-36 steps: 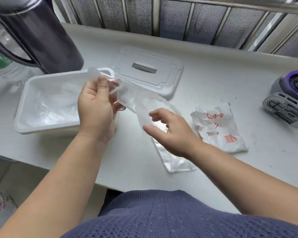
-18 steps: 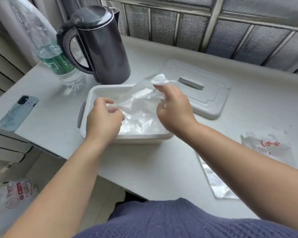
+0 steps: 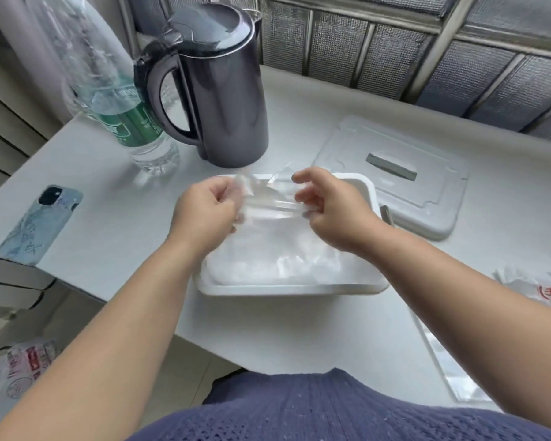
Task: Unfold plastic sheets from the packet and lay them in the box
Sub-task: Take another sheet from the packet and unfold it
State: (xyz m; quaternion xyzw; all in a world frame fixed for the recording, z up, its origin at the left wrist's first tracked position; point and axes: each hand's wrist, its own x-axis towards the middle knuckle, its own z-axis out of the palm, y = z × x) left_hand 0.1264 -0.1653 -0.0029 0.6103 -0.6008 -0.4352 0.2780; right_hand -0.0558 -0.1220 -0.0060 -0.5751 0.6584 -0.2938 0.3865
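Plastic sheet (image 3: 268, 202) (1) is being pinched by curled fingers of left hand (image 3: 204, 211) and right hand (image 3: 331, 211), over 1 box (image 3: 293, 289). White table (image 3: 124, 249) is being occupied by 1 lid (image 3: 395, 179), 1 kettle (image 3: 223, 90), 1 bottle (image 3: 124, 116), 1 phone (image 3: 42, 224).

Surface (image 3: 115, 249): white, matte, its front-left corner in view.
- Middle, near the front edge: white rectangular box (image 3: 287, 288), top open.
- Just beside the box, back right: white lid (image 3: 427, 198), flat, grey slot facing up.
- Behind the box, to the left: dark electric kettle (image 3: 229, 90), upright.
- Just left of the kettle: clear water bottle (image 3: 134, 122), green label.
- Near the left edge: phone (image 3: 39, 224) in a pale blue case, camera side up.
- Far right: crumpled printed packet (image 3: 535, 284), cut off by the frame.
- Front right edge: clear plastic sheet (image 3: 449, 370), lying flat.
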